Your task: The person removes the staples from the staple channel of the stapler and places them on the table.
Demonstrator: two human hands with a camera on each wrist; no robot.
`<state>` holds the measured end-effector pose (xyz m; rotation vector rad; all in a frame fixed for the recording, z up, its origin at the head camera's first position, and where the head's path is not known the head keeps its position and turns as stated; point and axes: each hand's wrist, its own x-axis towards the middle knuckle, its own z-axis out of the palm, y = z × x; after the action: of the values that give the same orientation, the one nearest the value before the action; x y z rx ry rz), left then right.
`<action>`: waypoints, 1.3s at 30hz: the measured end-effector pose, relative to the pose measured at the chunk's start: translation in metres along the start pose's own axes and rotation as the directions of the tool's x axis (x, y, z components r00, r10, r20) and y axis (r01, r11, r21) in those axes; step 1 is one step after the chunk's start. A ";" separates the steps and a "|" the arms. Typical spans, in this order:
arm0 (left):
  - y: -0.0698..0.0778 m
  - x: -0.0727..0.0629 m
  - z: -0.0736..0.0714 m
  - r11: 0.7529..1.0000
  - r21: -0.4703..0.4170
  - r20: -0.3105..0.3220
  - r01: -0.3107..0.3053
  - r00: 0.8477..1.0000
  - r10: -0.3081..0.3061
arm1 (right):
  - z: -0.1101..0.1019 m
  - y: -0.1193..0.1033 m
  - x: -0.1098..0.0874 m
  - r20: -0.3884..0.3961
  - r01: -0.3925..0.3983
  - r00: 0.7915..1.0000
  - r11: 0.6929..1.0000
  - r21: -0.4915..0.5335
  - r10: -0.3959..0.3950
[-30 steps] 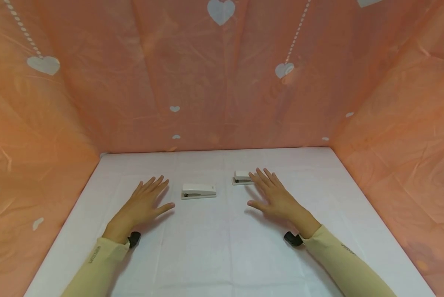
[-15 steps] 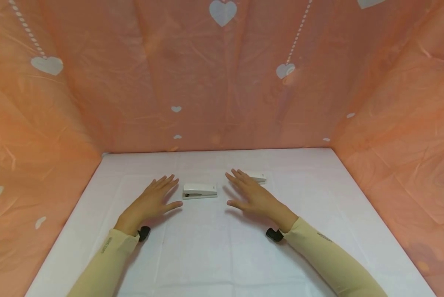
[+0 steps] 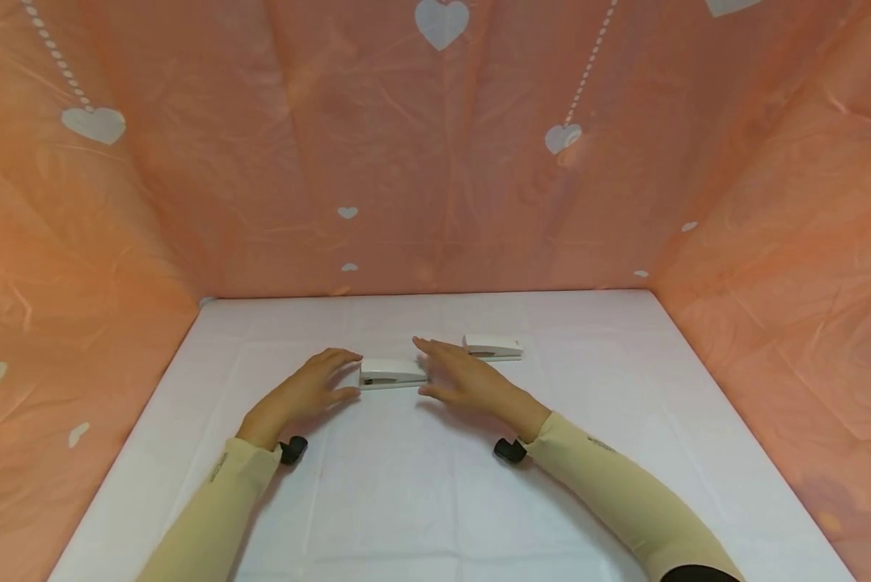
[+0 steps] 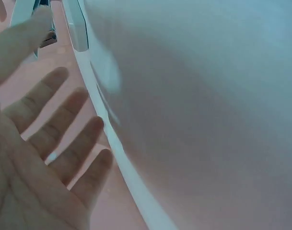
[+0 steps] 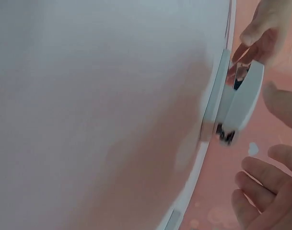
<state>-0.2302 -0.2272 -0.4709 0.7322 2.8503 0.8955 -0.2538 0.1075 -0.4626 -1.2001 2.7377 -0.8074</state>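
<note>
Near stapler [image 3: 393, 373]: white, centre of the head frame, lying on the surface [image 3: 391, 493] between the two hands.
Left hand [image 3: 306, 391]: left of centre, grip spread, thumb apart from the fingers, at the stapler's left end.
Right hand [image 3: 477, 388]: right of centre, grip likewise spread, at its right end.
Contact: fingertips seem very close; touching or not, I cannot tell.
Far stapler [image 3: 495, 346]: white, right of centre, just above the right hand.
Backdrop [image 3: 399, 162]: orange with pale hearts, upper frame.

White stapler [image 5: 246, 100]; right fingers [image 5: 263, 173] near; left fingers [image 5: 265, 45] beyond
</note>
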 end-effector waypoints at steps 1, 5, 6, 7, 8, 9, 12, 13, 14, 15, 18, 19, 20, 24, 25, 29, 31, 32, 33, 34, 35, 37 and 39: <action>0.000 0.001 0.000 1.000 -0.011 0.000 0.013 1.000 -0.013 | 0.003 -0.001 0.002 -0.002 0.003 1.000 1.000 0.011 -0.003; 0.001 0.002 0.001 0.998 -0.020 -0.006 0.053 0.999 -0.053 | 0.014 -0.006 0.013 -0.018 0.022 1.000 0.999 0.034 -0.021; 0.000 0.002 0.002 0.998 -0.015 -0.008 0.059 0.998 -0.059 | 0.017 -0.008 0.016 -0.020 0.024 1.000 0.999 0.035 -0.023; 0.000 0.002 0.002 0.997 -0.015 -0.007 0.070 0.998 -0.070 | 0.019 -0.009 0.019 -0.025 0.019 1.000 0.999 0.039 -0.019; 0.000 0.002 0.002 0.998 -0.014 -0.013 0.067 0.998 -0.067 | 0.019 -0.011 0.022 -0.029 0.025 0.999 0.999 0.043 -0.024; 0.000 0.003 0.002 0.998 -0.017 -0.020 0.066 0.998 -0.066 | 0.020 -0.013 0.025 -0.037 0.027 0.999 0.998 0.051 -0.025; 0.000 0.005 0.002 0.997 -0.033 -0.033 0.073 0.997 -0.074 | 0.022 -0.015 0.035 -0.057 0.039 0.998 0.997 0.069 -0.035; 0.001 0.006 0.002 0.996 -0.036 -0.035 0.080 0.996 -0.081 | 0.022 -0.015 0.037 -0.062 0.039 0.997 0.997 0.071 -0.034; 0.002 0.008 0.002 0.996 -0.035 -0.037 0.086 0.995 -0.087 | 0.022 -0.016 0.040 -0.066 0.042 0.997 0.997 0.067 -0.037; 0.003 0.009 0.002 0.995 -0.032 -0.038 0.096 0.995 -0.097 | 0.023 -0.015 0.042 -0.068 0.037 0.997 0.997 0.066 -0.033; 0.006 0.014 0.004 0.994 0.004 -0.038 0.108 0.993 -0.108 | 0.024 -0.016 0.048 -0.071 0.027 0.997 0.998 0.054 -0.023; 0.007 0.015 0.004 0.994 0.020 -0.039 0.112 0.993 -0.111 | 0.025 -0.016 0.050 -0.075 0.029 0.997 0.999 0.035 -0.026; 0.008 0.016 0.005 0.993 0.034 -0.040 0.115 0.993 -0.114 | 0.025 -0.016 0.051 -0.081 0.034 0.996 0.999 0.022 -0.032; 0.010 0.017 0.005 0.989 0.077 -0.051 0.128 0.991 -0.124 | 0.027 -0.019 0.057 -0.093 0.054 0.994 0.998 -0.029 -0.057; 0.010 0.018 0.005 0.988 0.083 -0.057 0.131 0.990 -0.127 | 0.028 -0.020 0.059 -0.089 0.051 0.995 0.998 -0.034 -0.053; 0.011 0.020 0.007 0.989 0.081 -0.078 0.123 0.990 -0.117 | 0.031 -0.024 0.062 -0.058 -0.001 0.998 1.000 0.000 0.001; 0.013 0.020 0.008 0.990 0.071 -0.081 0.121 0.990 -0.116 | 0.032 -0.025 0.063 -0.043 -0.033 0.998 0.999 0.004 0.034; 0.014 0.020 0.008 0.990 0.062 -0.080 0.124 0.990 -0.119 | 0.032 -0.026 0.064 -0.039 -0.044 0.998 0.999 0.004 0.044; 0.014 0.021 0.008 0.990 0.054 -0.077 0.130 0.989 -0.126 | 0.033 -0.027 0.065 -0.036 -0.051 0.998 0.999 -0.001 0.051; 0.015 0.021 0.008 0.989 0.050 -0.074 0.137 0.988 -0.133 | 0.033 -0.027 0.066 -0.034 -0.055 0.998 0.998 -0.014 0.054; 0.015 0.021 0.007 0.988 0.046 -0.072 0.144 0.987 -0.141 | 0.034 -0.028 0.067 -0.032 -0.054 0.998 0.998 -0.023 0.053; 0.015 0.020 0.006 0.986 0.044 -0.070 0.161 0.985 -0.158 | 0.034 -0.030 0.070 -0.029 -0.048 0.998 0.998 -0.033 0.047; 0.015 0.020 0.005 0.984 0.047 -0.068 0.170 0.984 -0.166 | 0.035 -0.031 0.072 -0.027 -0.043 0.999 0.998 -0.039 0.042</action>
<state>-0.2403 -0.2049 -0.4647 0.4659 2.9469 0.8379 -0.2748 0.0249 -0.4664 -1.1422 2.8023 -0.7732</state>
